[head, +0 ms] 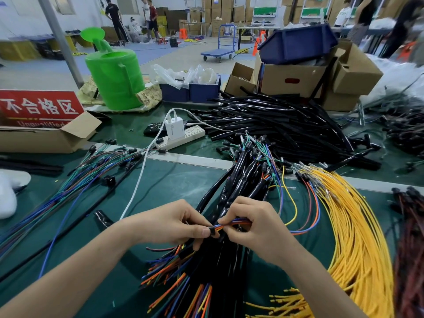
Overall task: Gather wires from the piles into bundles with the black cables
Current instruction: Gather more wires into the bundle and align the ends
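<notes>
Here the left hand (176, 222) pinches the black tubular cable (213, 231), the right hand (259, 228) grips thin orange-and-blue wires (241, 222), six o'clock on the green worktop (172, 184). Keep the tips level and feed straight.

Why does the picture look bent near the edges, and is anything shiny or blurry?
Head view: the wide lens makes the grey pole lean and stretches the corners. The light is even and the shadows soft. White glints show on the black tubes. The left hand and right hand, pinching coloured wires, are sharp. The dark red wires at the right edge smear.
</notes>
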